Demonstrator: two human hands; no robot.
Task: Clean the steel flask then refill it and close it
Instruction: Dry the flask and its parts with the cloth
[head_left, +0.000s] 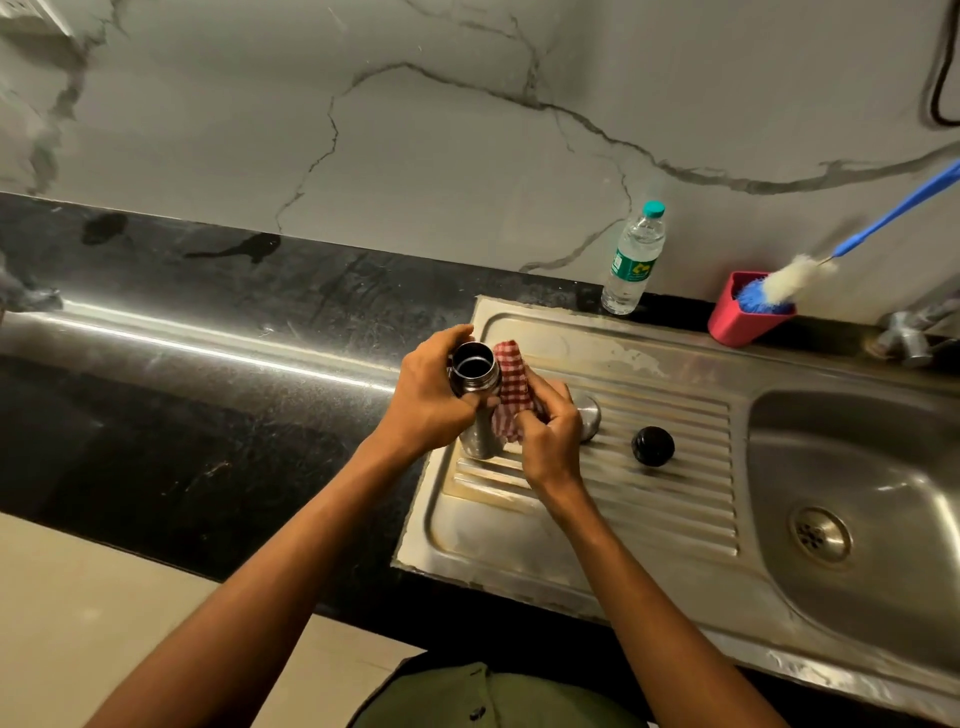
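on the steel draining board (649, 374) beside the sink, my left hand (426, 395) grips the open steel flask (474, 384) upright while my right hand (550, 428) clutches a checked cloth (511, 387) against its side, drying it, so refilling from the water bottle (632, 260) likely comes next.

Before me a pink cup (740, 322) holding a blue-handled brush (802, 273) stands on the black counter (208, 415) against the marble wall (415, 130), near the tap (909, 338).
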